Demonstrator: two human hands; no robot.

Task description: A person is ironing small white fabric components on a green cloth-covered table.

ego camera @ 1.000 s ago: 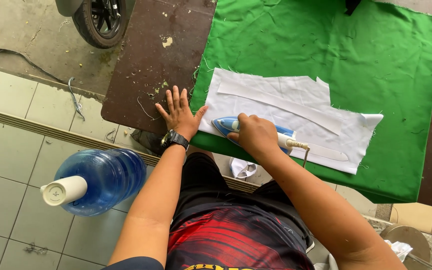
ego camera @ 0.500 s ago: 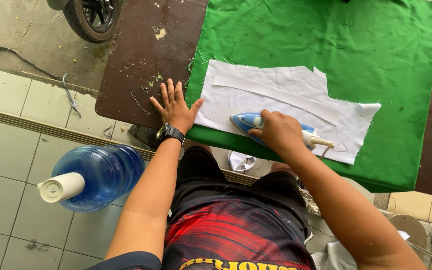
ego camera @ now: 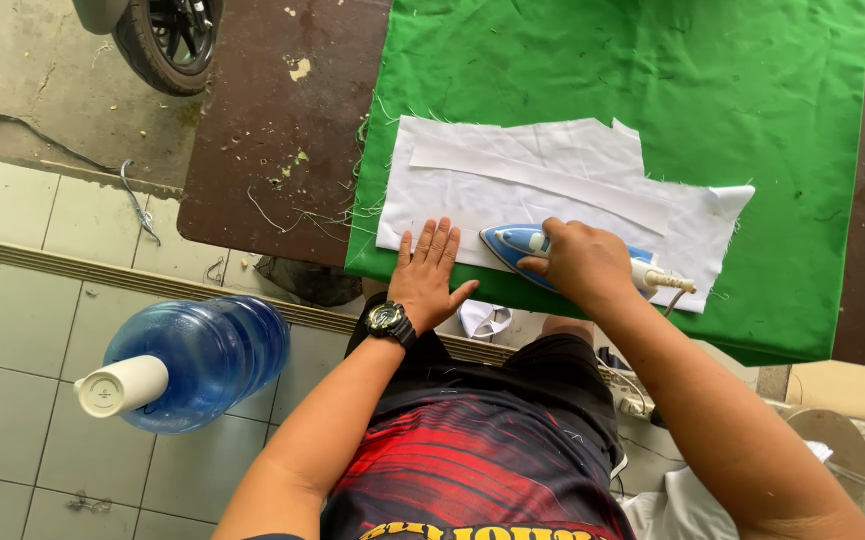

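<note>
Ironing white fabric (ego camera: 552,185) on green cloth (ego camera: 672,90).
Right hand (ego camera: 582,262) grasps the blue iron (ego camera: 517,245); left hand (ego camera: 427,270), fingers flat and spread, presses the fabric's 7 o'clock edge.

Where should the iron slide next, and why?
Probably leftward, toward the left hand. The iron, gripped by the right hand, points that way, and the left hand lies flat on the white cloth's near left edge, holding that stretch smooth. The hand should shift clear first.

A blue-and-white iron (ego camera: 524,246) lies flat on white cloth pieces (ego camera: 542,185) (frayed edges) over green fabric (ego camera: 712,90).
</note>
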